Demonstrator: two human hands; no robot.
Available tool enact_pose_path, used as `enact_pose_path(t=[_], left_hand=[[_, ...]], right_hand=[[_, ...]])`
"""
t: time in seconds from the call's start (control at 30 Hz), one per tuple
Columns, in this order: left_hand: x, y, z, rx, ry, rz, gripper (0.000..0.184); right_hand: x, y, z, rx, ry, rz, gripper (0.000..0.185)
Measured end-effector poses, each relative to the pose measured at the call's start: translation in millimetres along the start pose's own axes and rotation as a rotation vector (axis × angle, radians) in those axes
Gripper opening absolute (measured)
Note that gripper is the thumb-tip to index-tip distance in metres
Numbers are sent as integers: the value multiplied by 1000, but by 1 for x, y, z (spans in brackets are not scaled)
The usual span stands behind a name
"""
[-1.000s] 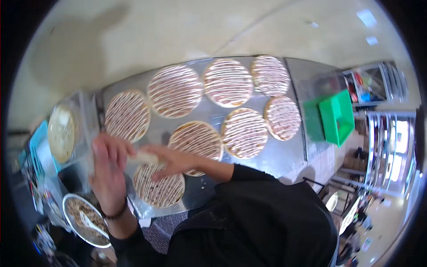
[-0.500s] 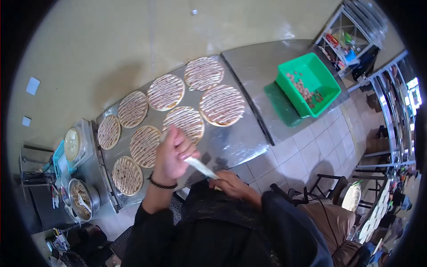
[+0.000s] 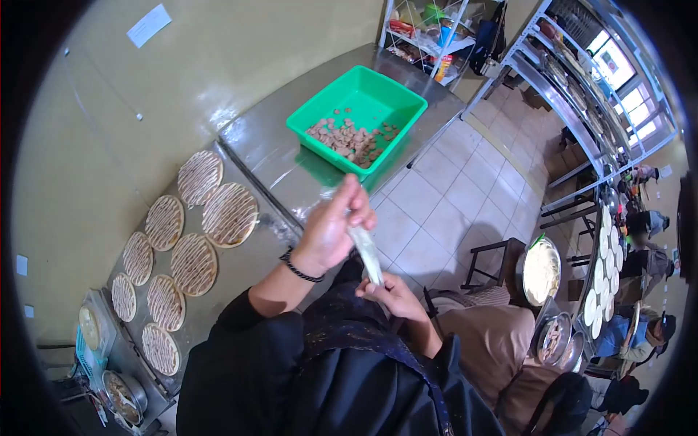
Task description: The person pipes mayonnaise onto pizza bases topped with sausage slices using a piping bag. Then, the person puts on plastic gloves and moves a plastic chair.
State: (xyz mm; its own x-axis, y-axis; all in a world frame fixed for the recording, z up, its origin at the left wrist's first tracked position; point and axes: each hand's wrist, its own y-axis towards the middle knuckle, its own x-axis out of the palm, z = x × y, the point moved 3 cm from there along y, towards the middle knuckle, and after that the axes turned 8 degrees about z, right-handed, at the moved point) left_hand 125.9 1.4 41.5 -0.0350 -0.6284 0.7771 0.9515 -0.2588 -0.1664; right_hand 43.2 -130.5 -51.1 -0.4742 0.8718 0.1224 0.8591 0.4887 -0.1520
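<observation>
A slim, pale piping bag (image 3: 367, 254) stretches between my two hands in front of my body. My left hand (image 3: 329, 231), with a dark beaded bracelet at the wrist, is closed around its upper end. The lower end is pinched in the fingers of my right hand (image 3: 394, 296). To the left on the metal table (image 3: 247, 280) lie several round flat pizza bases, including a large one (image 3: 230, 215), all striped with white sauce over a brownish topping. Beyond my left hand stands a green plastic tub (image 3: 297, 131) with pinkish-brown slices inside.
A metal bowl with food (image 3: 123, 396) and a lidded container (image 3: 91, 327) stand at the lower left. A shelf rack (image 3: 429, 43) is at the back. On the right are a seated person's brown clothing (image 3: 483, 334), a large pan (image 3: 542, 272) and co-workers at another table.
My view has swung to the right, so the green tub now sits near the centre and the striped bases farther left. Both hands keep hold of the piping bag, which now hangs more steeply.
</observation>
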Motion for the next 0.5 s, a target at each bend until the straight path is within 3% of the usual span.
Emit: enact_pose_path(t=[0.07,0.1,0.13,0.2,0.27,0.33,0.37,0.4,0.5], left_hand=[[12,32,-23,48,149,1,23],[11,52,-33,122,402,-9,32],[3,71,-45,117,389,6,32],[-4,106,-52,650,1328,-83,56],[-12,141,-41,531,1386,-102,66],[-50,182,-45,199,1589,-104,59],[-72,205,-43,242,1545,-49,54],[-84,223,-34,123,1419,69,47],[-161,291,-17,188,1531,352,28]], right_hand=[[-36,10,2,123,-12,115,19],[-56,17,0,75,-53,171,19],[-78,25,-6,35,-116,217,19],[-131,39,-3,127,-179,398,19],[-183,56,0,87,-123,585,19],[-236,70,4,56,-133,793,20],[-258,79,-1,27,-101,831,21],[-276,85,-6,3,-69,874,21],[-327,104,-11,62,35,995,24]])
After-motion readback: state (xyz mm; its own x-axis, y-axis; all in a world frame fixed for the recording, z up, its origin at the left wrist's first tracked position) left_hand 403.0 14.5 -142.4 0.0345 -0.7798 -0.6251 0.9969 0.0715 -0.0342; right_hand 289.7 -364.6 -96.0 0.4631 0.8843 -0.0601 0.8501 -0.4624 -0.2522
